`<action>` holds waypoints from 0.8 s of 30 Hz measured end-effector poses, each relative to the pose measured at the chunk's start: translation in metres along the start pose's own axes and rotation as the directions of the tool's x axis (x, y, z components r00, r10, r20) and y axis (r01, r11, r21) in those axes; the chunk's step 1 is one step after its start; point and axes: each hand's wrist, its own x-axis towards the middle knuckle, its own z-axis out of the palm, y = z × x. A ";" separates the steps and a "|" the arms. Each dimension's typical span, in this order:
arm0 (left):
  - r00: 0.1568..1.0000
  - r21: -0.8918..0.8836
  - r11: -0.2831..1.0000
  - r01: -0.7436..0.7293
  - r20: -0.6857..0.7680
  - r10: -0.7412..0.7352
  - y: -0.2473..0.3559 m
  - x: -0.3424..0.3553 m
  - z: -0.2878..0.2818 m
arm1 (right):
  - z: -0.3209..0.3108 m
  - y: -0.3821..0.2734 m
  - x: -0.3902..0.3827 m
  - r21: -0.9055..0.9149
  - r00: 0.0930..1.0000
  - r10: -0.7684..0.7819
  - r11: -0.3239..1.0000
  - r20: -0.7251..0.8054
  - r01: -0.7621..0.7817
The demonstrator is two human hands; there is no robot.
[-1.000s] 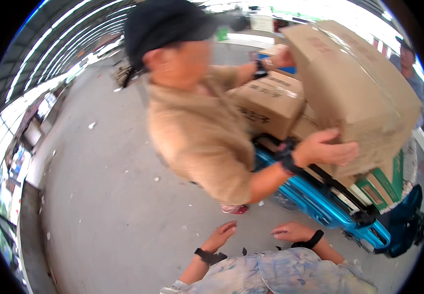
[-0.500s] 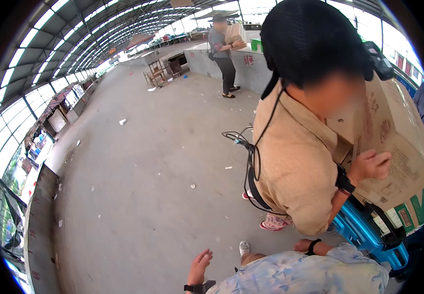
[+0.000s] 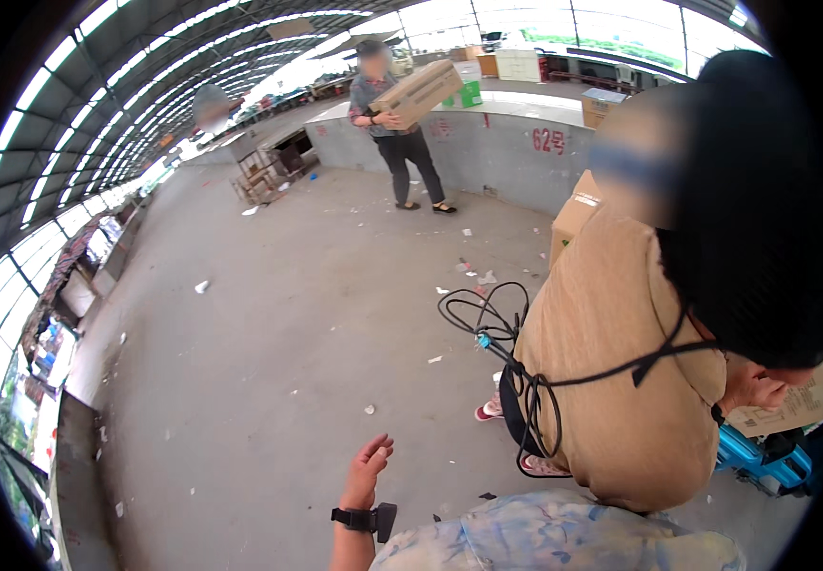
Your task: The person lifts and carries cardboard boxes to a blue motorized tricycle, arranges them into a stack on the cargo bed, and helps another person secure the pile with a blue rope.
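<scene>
My left hand (image 3: 367,468) hangs over the concrete floor, holding nothing, its fingers loosely stretched out. A black band with a small box sits on that wrist. My right hand is out of sight. Close on my right bends a co-worker in a tan shirt (image 3: 611,352) and black cap, with black cables looped at the back. That person's hand (image 3: 759,385) is near a cardboard box (image 3: 797,404) over a bright blue frame (image 3: 764,463). A tan carton (image 3: 573,217) shows just past the co-worker's shoulder.
Farther off, another person (image 3: 397,152) carries a long cardboard box (image 3: 418,93) beside a low concrete counter (image 3: 507,157). A green box (image 3: 470,93) and a carton (image 3: 602,107) stand on the counter. Wooden chairs (image 3: 255,179) and scraps of litter (image 3: 202,286) dot the floor.
My view has shifted, and my right hand has left it. The tan-shirted co-worker has bent lower and farther right. The distant person has turned this way with the long box.
</scene>
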 end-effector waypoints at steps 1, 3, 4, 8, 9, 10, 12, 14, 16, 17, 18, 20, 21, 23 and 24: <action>0.999 -0.003 1.000 0.026 0.023 -0.026 0.002 0.012 -0.001 | 0.001 -0.006 -0.003 0.022 0.999 0.037 0.999 -0.003 -0.037; 0.992 0.026 0.997 0.066 0.103 -0.068 0.008 0.038 0.000 | 0.008 -0.018 -0.005 0.058 0.994 0.111 0.992 -0.020 -0.110; 0.985 0.033 0.996 0.086 0.148 -0.090 0.008 0.053 0.001 | 0.013 -0.026 -0.009 0.077 0.988 0.150 0.986 -0.023 -0.148; 0.953 0.098 0.987 0.123 0.265 -0.145 0.007 0.108 -0.007 | 0.030 -0.066 -0.004 0.133 0.965 0.262 0.956 0.005 -0.260; 0.947 0.115 0.988 0.099 0.293 -0.129 0.012 0.122 -0.012 | 0.032 -0.080 0.002 0.139 0.956 0.292 0.947 0.006 -0.290; 0.940 0.129 0.989 0.075 0.322 -0.113 0.016 0.138 -0.018 | 0.034 -0.094 0.009 0.146 0.949 0.314 0.939 0.010 -0.312; 0.932 0.123 0.992 0.030 0.357 -0.072 0.023 0.170 -0.037 | 0.037 -0.123 0.033 0.146 0.936 0.352 0.925 0.019 -0.351; 0.925 0.129 0.992 -0.002 0.377 -0.047 0.033 0.196 -0.062 | 0.033 -0.151 0.067 0.129 0.926 0.376 0.918 0.027 -0.376; 0.922 0.131 0.991 -0.033 0.388 -0.021 0.047 0.219 -0.091 | 0.021 -0.180 0.111 0.095 0.935 0.355 0.931 -0.014 -0.352; 0.940 0.144 0.989 -0.017 0.339 -0.033 0.049 0.230 -0.112 | 0.009 -0.186 0.134 0.061 0.949 0.305 0.952 -0.075 -0.301; 0.954 0.129 0.991 0.037 0.289 -0.073 0.054 0.237 -0.134 | -0.002 -0.195 0.160 0.013 0.970 0.216 0.976 -0.115 -0.216; 0.975 0.144 0.987 0.071 0.201 -0.100 0.052 0.254 -0.180 | -0.046 -0.221 0.206 0.028 0.967 0.148 0.989 -0.206 -0.145; 0.978 0.141 0.986 0.089 0.178 -0.114 0.054 0.259 -0.201 | -0.077 -0.238 0.224 0.065 0.964 0.107 0.993 -0.243 -0.094; 0.981 0.153 0.981 0.119 0.131 -0.140 0.051 0.276 -0.240 | -0.129 -0.276 0.255 0.171 0.927 0.171 0.978 -0.334 -0.119; 0.982 0.158 0.978 0.133 0.116 -0.152 0.046 0.290 -0.254 | -0.135 -0.282 0.267 0.105 0.924 0.113 0.991 -0.364 -0.080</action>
